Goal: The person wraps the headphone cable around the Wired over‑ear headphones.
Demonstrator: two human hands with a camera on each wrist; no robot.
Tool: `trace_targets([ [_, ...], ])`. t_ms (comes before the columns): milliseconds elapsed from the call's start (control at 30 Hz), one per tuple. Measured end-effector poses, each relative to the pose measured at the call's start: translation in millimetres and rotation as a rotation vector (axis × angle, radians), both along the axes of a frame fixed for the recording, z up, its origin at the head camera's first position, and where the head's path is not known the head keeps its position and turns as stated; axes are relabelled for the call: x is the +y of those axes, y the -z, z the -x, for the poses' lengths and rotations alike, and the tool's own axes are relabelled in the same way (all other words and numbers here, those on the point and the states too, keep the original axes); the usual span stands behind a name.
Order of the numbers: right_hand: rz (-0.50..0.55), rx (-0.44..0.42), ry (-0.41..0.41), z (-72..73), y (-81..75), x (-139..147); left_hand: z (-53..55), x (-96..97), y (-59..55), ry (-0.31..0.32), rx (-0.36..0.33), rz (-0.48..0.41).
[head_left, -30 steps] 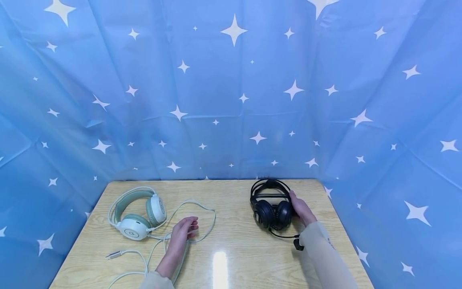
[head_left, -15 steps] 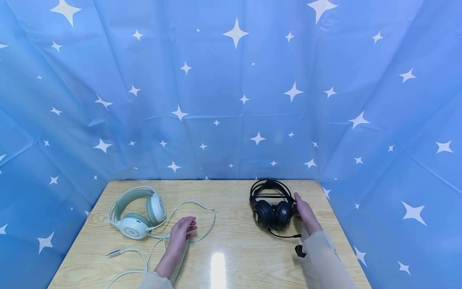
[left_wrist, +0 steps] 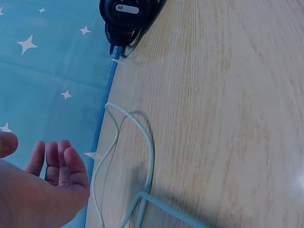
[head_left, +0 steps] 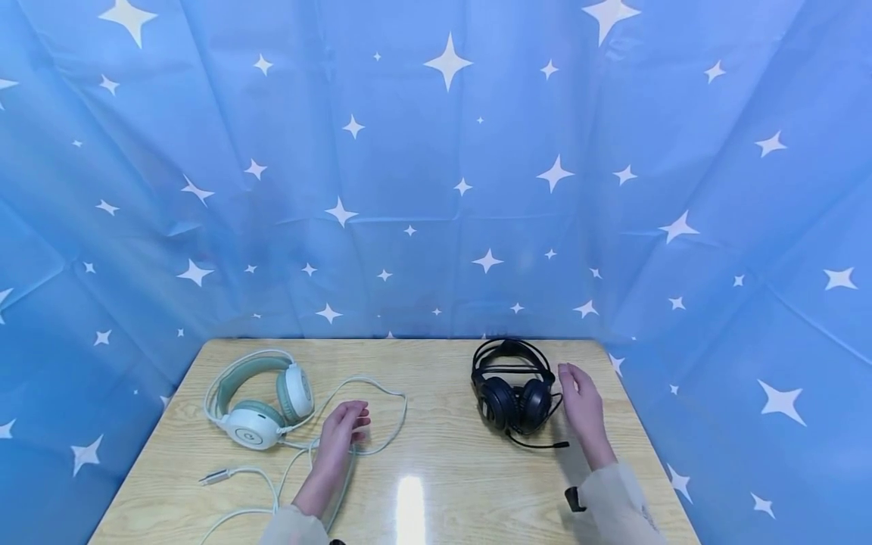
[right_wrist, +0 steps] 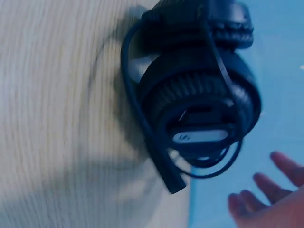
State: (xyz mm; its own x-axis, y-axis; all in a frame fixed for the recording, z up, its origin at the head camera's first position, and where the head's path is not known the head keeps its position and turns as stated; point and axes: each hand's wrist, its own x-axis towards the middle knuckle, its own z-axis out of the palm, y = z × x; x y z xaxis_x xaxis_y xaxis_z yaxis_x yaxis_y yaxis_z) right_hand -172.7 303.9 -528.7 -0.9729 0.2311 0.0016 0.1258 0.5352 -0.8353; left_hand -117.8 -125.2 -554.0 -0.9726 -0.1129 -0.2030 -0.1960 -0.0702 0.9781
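Note:
A black headset (head_left: 500, 406) lies at the back right of the table, its ear cups towards me and its microphone boom (head_left: 545, 446) pointing right. My right hand (head_left: 584, 409) is beside it on the right, fingers relaxed and holding nothing; the right wrist view shows a gap between these fingers (right_wrist: 270, 187) and the ear cup (right_wrist: 204, 95). Over the pale green cable (head_left: 406, 403) hovers my left hand (head_left: 339, 439), loosely curled with nothing in it. That cable belongs to a white and mint headset (head_left: 253, 425) at the back left.
A metal-ended cable plug (head_left: 216, 476) lies on the wooden table (head_left: 463, 484) at the left front. Behind the table hangs a blue curtain (head_left: 409, 166) with white stars. Small black wrist cameras show at my sleeves.
My right hand has let go of the black headset and drawn off to the right. A thin cable loop now shows beside its right ear cup. The left hand has barely moved.

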Motion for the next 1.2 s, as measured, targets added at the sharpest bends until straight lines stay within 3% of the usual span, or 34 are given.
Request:
trace_targets([
  [100, 0.014, 0.129, 0.027, -5.6, -4.6, -7, 2.5, -1.0, 0.0, -0.009, 0.014, 0.024],
  [200, 0.015, 0.205, 0.016, -13.6, -10.6, -13, 4.2, -2.3, 0.6, -0.021, 0.024, 0.053],
  [400, 0.017, 0.264, -0.095, -38.0, -23.1, -23, 4.6, -3.5, -0.2, -0.040, 0.025, 0.062],
  [600, 0.016, 0.373, -0.197, -53.8, -24.7, -34, 6.2, -9.4, -2.3, -0.066, 0.045, 0.115],
  [900, 0.016, 0.403, -0.233, -61.1, -21.0, -45, 19.3, -41.6, -20.2, -0.157, 0.116, 0.229],
  [1067, -0.016, 0.433, -0.268, -60.8, -16.2, -52, 25.1, -66.3, -33.8, -0.236, 0.177, 0.354],
  [1200, -0.048, 0.439, -0.305, -61.8, -13.1, -58, 25.8, -85.3, -40.4, -0.264, 0.220, 0.461],
])
